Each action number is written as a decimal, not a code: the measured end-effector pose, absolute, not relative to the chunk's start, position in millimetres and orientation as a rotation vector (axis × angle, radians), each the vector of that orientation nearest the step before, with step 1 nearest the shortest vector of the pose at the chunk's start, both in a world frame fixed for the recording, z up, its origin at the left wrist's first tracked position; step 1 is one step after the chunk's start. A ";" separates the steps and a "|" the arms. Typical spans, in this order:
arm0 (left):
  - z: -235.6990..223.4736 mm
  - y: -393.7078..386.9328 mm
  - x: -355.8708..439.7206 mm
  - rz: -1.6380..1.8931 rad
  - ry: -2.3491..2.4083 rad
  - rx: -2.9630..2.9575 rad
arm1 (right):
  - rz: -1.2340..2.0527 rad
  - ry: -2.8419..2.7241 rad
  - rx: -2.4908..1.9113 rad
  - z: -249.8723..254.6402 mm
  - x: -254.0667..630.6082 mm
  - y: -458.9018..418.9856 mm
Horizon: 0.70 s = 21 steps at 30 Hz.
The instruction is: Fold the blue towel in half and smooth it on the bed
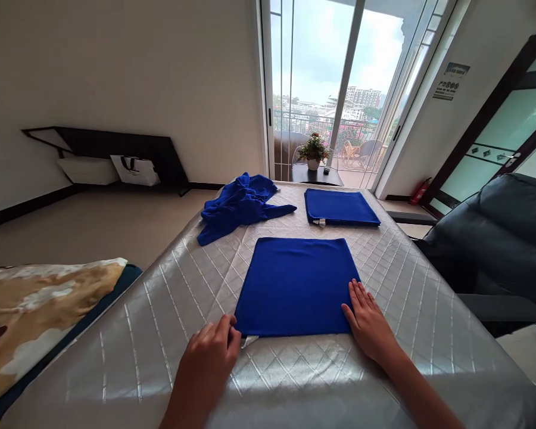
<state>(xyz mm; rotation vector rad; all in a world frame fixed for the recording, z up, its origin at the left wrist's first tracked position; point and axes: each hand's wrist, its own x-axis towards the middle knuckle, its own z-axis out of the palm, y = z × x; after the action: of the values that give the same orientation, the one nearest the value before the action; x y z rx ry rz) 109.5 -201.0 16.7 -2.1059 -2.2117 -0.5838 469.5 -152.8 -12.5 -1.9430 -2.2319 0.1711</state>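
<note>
A flat, squared blue cloth [297, 289] lies in front of me on the quilted silver cover. At its near left corner my left hand [209, 354] is closed, thumb and fingers pinching the edge, though the grip itself is partly hidden. A small white label [250, 341] pokes out beside that corner. My right hand [367, 319] rests open, fingers stretched, on the cloth's near right edge. Farther back on the right sits a neat stack of folded blue cloths [342, 207], also with a white label. To its left is a crumpled heap of blue cloth [246, 204].
The silver quilted cover [161, 345] spreads under everything. A black armchair [495, 238] stands close on the right, and patterned bedding [49, 322] lies at left. Beyond the far edge, a potted plant [313, 152] stands on a small dark table by the glass door.
</note>
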 end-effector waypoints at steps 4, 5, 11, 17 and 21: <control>37.0 -198.8 132.2 -0.622 -2.071 -2.164 | 0.171 -2.231 -1.924 -15.3 468.1 -151.7; 43.9 -196.0 147.5 -0.653 -2.017 -2.235 | 0.170 -2.228 -1.920 -16.3 468.5 -151.5; 52.8 -151.1 278.8 -0.686 -1.331 -2.850 | 0.139 -2.239 -1.821 -27.8 479.4 -148.7; 9.0 -114.0 322.5 -0.571 -1.310 -2.886 | 0.017 -2.244 -1.728 -45.3 487.8 -144.9; -3.7 -115.9 291.1 -0.553 -1.434 -2.829 | 0.002 -2.277 -1.764 -44.6 484.3 -146.2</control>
<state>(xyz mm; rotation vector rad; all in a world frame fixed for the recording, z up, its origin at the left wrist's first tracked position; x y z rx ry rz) 291.1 -115.9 -3.7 -2.8288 -1.4338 -0.5533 484.3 -146.2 -44.6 -1.7641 -2.2772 0.0020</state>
